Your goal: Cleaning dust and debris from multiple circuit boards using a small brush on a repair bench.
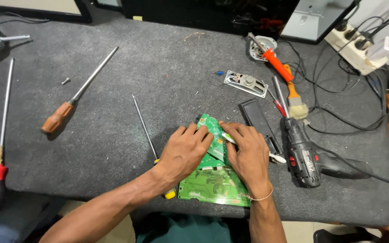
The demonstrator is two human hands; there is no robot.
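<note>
1. Both hands are down on the green board point(214, 182) near the bench's front edge: the left hand point(183, 153) lies flat with fingers spread, pinning the board and gripping nothing; the right hand point(248, 153) is curled round a white-handled tool point(275, 157) that looks like a small brush, its tip against the board's upper part.
2. To do this well, I'd say the left palm should bear evenly so the board cannot skate on the grey mat point(158, 81), and the right should work in light strokes, keeping off the small parts.
3. Fingertips look best kept on bare areas and edges, since the board overhangs nothing but sits close to the bench's front edge.
4. Board itself: green, roughly rectangular, lying flat and skewed, one corner pointing toward the bench's middle; pale traces show on the near portion, and a lighter green section lies under the fingers. Much of its middle is hidden by the hands.
5. Just right of it lie a black slim case point(257, 123) and a black drill point(305, 159); a yellow-tipped screwdriver point(149, 135) lies at its left.
</note>
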